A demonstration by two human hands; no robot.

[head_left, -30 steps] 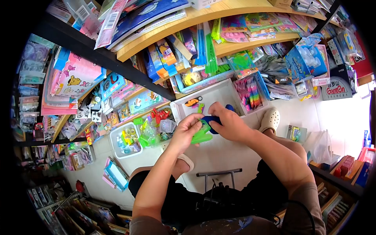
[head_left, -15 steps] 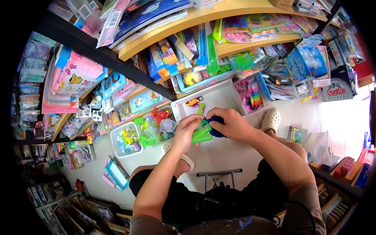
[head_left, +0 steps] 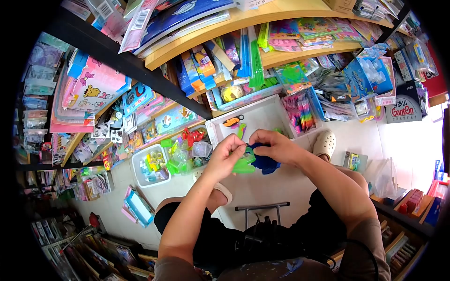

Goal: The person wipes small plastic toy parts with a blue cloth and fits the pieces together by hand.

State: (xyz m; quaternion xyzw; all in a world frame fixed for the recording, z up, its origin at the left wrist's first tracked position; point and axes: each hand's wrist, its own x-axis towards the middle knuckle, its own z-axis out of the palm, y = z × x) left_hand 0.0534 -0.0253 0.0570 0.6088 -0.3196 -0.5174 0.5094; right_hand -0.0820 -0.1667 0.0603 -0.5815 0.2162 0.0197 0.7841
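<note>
My left hand (head_left: 227, 157) is closed on a bright green plastic item (head_left: 244, 164), which hangs below its fingertips. My right hand (head_left: 275, 147) pinches a dark blue item (head_left: 265, 164) that droops under the fingers. The two hands are close together, and the green and blue items touch or overlap between them; how they are joined cannot be made out. Just beyond the hands is a white tray (head_left: 217, 136) holding orange-and-black scissors (head_left: 233, 121) and a small green and purple item (head_left: 241, 130).
Left of the hands lie green packaged toys (head_left: 179, 159) and a white basket (head_left: 139, 174) of small items. A box of rainbow-coloured packets (head_left: 300, 112) is beside the tray. Wooden shelves (head_left: 281, 11) overhang in front. A folding stool's metal frame (head_left: 262, 206) shows between the legs.
The fingers of both hands have shifted their hold. The blue item now hangs lower and looks more spread out, and the green item has turned and moved slightly right.
</note>
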